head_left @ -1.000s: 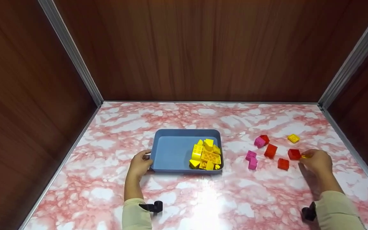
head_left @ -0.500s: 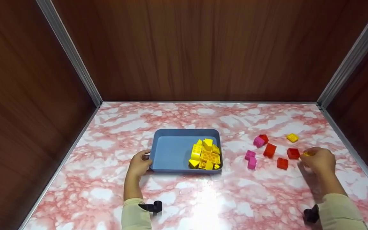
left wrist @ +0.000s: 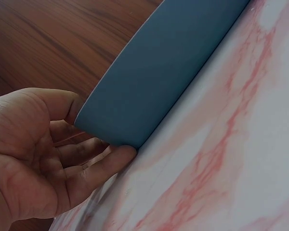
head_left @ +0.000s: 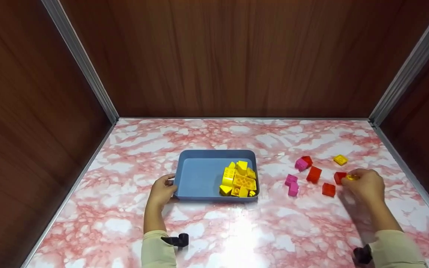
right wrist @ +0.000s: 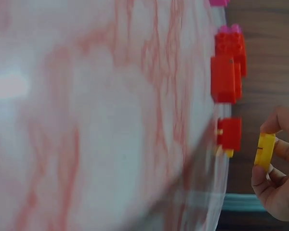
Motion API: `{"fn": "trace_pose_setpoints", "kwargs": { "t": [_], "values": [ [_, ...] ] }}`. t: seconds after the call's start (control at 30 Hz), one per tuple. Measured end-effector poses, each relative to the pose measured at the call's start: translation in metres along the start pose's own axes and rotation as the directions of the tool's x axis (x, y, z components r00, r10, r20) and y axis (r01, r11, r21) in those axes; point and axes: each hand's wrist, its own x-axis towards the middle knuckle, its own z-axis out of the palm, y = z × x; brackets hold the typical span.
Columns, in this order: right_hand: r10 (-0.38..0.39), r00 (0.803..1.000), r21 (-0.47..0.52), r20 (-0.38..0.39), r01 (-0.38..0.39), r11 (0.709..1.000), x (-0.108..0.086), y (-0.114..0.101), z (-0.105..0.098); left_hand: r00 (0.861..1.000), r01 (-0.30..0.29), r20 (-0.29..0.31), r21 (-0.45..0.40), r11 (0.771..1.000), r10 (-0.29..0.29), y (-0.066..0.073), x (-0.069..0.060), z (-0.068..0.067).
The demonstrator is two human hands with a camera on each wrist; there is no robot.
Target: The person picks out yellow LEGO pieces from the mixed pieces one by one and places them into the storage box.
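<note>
My left hand [head_left: 163, 190] grips the left side of a blue-grey tray [head_left: 199, 199]; in the left wrist view its fingers curl around the tray's corner [left wrist: 120, 115], thumb at the rim. Several yellow toy bricks [head_left: 244, 181] are heaped in the tray's right half. My right hand [head_left: 366, 186] pinches a small yellow brick [right wrist: 265, 150] between thumb and fingertips, raised off the table in the right wrist view. Just left of that hand lies a red brick [head_left: 339, 178], partly hidden by it. Another flat yellow brick [head_left: 340, 160] lies behind.
Between tray and right hand are scattered red bricks [head_left: 314, 175] and pink bricks [head_left: 292, 188], one pink brick [head_left: 301, 165] lying against a red one. The marbled table [head_left: 132, 149] is bounded by wood-look panels [head_left: 237, 59] with metal edging.
My right hand, pinching the yellow brick, first shifted slightly right, then moved left and over the red brick's edge. The left hand stays on the tray.
</note>
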Motion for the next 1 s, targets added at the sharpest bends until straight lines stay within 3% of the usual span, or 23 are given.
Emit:
{"fn": "trace_pose_setpoints", "kwargs": {
  "t": [0.2, 0.4, 0.53, 0.67, 1.0],
  "values": [
    [-0.139, 0.990, -0.047, -0.032, 0.137, 0.989, -0.008, -0.019, 0.013, 1.000, 0.016, 0.020, 0.011, 1.000, -0.016, 0.000, 0.001, -0.002],
    [-0.241, 0.970, -0.070, -0.040, 0.238, 0.969, -0.017, -0.042, 0.027, 1.000, 0.003, 0.000, 0.009, 1.000, -0.003, -0.001, 0.002, -0.001],
    [-0.321, 0.945, -0.052, -0.063, 0.318, 0.947, -0.023, -0.055, 0.038, 1.000, -0.007, -0.009, 0.023, 1.000, 0.007, -0.002, 0.001, 0.000],
    [-0.412, 0.908, -0.040, -0.076, 0.410, 0.911, -0.027, -0.066, 0.050, 1.000, -0.006, -0.017, 0.043, 0.999, 0.007, -0.003, 0.001, -0.001],
    [-0.452, 0.892, 0.040, 0.019, 0.451, 0.891, -0.038, -0.094, 0.079, 1.000, -0.011, -0.016, 0.022, 1.000, 0.011, -0.003, 0.002, -0.001]
  ]
}}
